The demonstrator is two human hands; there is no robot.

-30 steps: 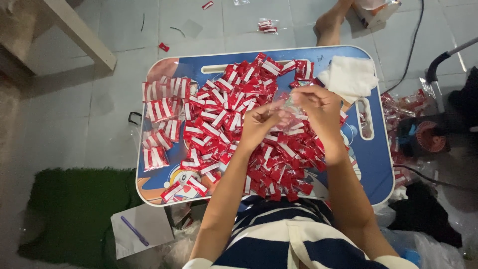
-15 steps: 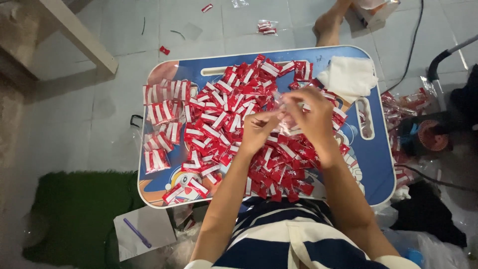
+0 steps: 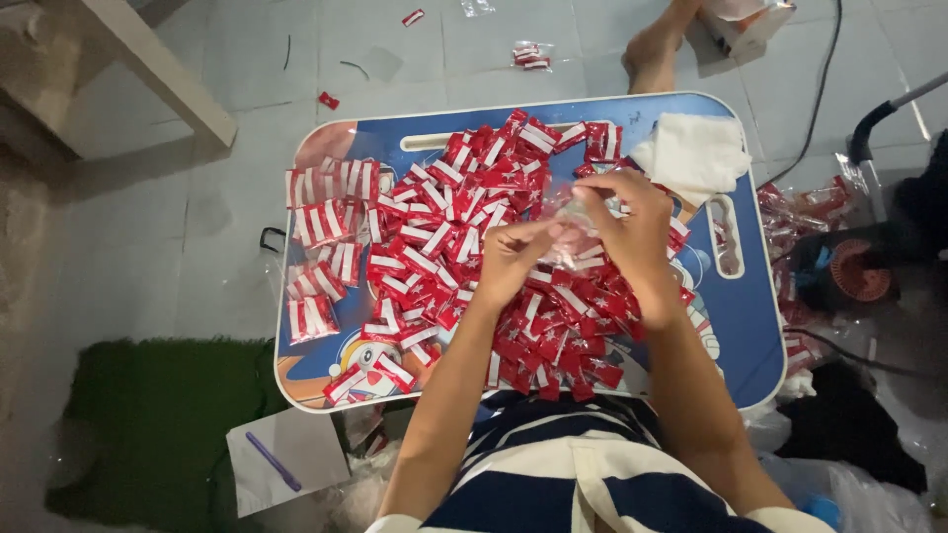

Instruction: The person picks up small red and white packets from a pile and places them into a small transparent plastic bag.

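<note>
A blue lap tray with cartoon print carries a big heap of small red-and-white packets. Neat stacks of the same packets line its left side. Over the middle of the heap my left hand and my right hand meet on a small clear plastic bag. Both hands pinch it, the right from above, the left from below left. What the bag holds is blurred.
A white folded cloth lies at the tray's far right corner. A person's bare foot rests on the tiled floor beyond the tray. Green mat and paper with a purple pen lie near left; more packets and a fan at right.
Both hands dipped toward the heap half a second ago and have risen again, still together on the clear bag. The tray and stacks have not moved.
</note>
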